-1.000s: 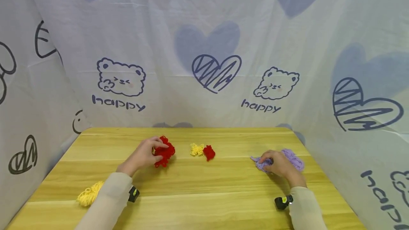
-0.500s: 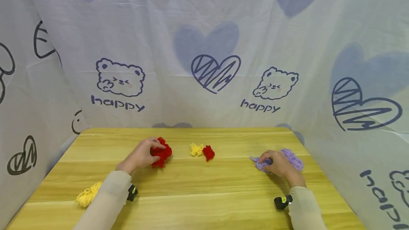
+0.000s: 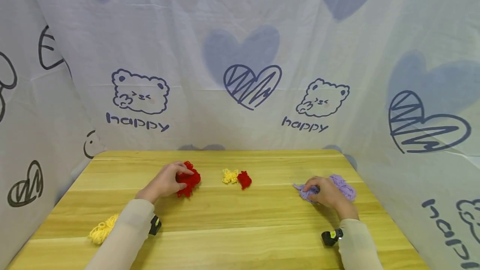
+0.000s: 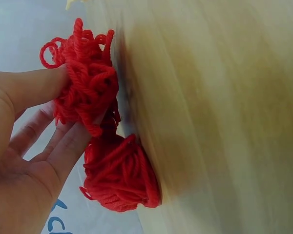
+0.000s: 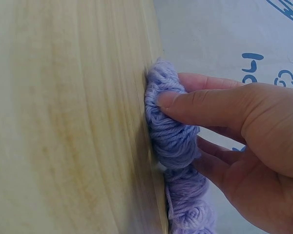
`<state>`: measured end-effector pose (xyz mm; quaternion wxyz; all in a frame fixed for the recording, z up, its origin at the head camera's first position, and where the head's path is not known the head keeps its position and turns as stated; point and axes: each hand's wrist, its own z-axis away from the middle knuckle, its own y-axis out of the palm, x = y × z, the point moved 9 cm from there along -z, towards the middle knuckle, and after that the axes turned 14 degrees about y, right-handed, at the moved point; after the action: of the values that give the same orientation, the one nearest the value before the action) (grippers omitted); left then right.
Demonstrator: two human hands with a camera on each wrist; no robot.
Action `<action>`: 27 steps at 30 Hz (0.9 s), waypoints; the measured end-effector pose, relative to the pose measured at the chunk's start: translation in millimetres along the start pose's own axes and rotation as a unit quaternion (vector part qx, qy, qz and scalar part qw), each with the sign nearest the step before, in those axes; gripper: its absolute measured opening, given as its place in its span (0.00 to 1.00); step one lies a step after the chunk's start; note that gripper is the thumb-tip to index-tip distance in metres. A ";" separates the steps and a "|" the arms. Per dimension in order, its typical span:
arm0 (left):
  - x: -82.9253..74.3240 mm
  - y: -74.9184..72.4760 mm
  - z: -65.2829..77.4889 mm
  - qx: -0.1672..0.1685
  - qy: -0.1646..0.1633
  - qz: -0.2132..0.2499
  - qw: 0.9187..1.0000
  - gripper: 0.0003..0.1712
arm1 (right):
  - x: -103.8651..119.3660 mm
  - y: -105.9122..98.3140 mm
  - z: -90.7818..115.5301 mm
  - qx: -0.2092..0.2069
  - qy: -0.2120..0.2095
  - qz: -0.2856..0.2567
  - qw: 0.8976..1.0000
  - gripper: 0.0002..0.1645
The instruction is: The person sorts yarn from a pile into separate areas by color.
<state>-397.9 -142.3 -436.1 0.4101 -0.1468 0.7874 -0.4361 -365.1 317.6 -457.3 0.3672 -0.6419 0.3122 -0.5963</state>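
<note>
My left hand [image 3: 163,182] pinches a loopy bundle of red yarn [image 4: 88,80] between thumb and fingers, at the left rear of the wooden table. In the left wrist view a second, tighter red yarn bundle [image 4: 119,175] lies right beside it on the tabletop. My right hand [image 3: 328,193] grips a purple yarn bundle [image 5: 173,131] close over the table, thumb on one side and fingers on the other. Another purple yarn bundle [image 3: 343,187] lies just behind that hand, partly hidden by it.
Toward the back centre, a small yellow yarn piece [image 3: 230,176] and a small red yarn piece [image 3: 245,180] lie side by side. A yellow yarn bundle [image 3: 103,230] rests at the front left, partly behind the left sleeve. Printed cloth [image 3: 195,116] hangs around the wooden table [image 3: 232,228].
My left hand has shifted slightly to the left with the red yarn, now farther from the small yellow piece. My right hand keeps its place on the purple yarn.
</note>
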 end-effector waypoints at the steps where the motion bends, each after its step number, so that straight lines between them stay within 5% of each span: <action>1: 0.5 0.2 -0.1 0.001 -0.001 0.000 1.000 0.20 | 0.6 0.0 0.1 -0.001 -0.003 0.001 1.000 0.13; 27: 10.9 -1.2 1.5 0.020 -0.008 -0.026 0.999 0.19 | 1.5 -0.9 0.2 0.002 0.007 0.004 1.000 0.12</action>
<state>-403.7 -150.3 -441.1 0.4077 -0.1626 0.7714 -0.4607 -364.8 316.8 -455.7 0.3688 -0.6354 0.3163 -0.6002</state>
